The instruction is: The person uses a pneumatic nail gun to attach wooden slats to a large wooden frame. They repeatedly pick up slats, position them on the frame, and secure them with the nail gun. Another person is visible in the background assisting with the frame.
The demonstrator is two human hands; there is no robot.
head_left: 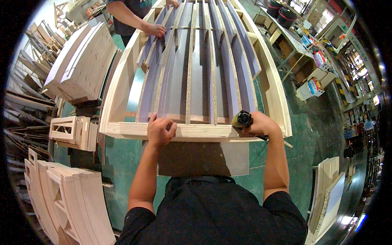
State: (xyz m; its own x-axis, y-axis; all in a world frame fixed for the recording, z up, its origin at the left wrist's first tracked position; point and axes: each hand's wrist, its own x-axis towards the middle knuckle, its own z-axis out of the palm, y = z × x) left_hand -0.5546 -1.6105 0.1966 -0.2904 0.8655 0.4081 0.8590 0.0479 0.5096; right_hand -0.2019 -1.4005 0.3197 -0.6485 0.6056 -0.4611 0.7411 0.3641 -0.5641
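Observation:
A large pale wooden frame [196, 131] lies in front of me, its near rail made of layered wood. Long upright particleboard slats [190, 77] with purple-grey faces run lengthwise inside it. My left hand [161, 130] is curled over the near rail, by the end of a slat on the left. In my right hand [261, 124] is a yellow-and-black handheld power tool [243, 119]. Its round black end faces up, and it sits at the right part of the same rail. Its working tip is hidden, so its exact kind is not clear.
Across the frame at the far left, a co-worker's hand [156, 30] touches the slats. Stacked wooden panels [81, 61] and curved wooden parts [77, 200] stand at my left. A workbench [286, 36] and white bucket [304, 90] are at right. Boards [326, 200] lean lower right.

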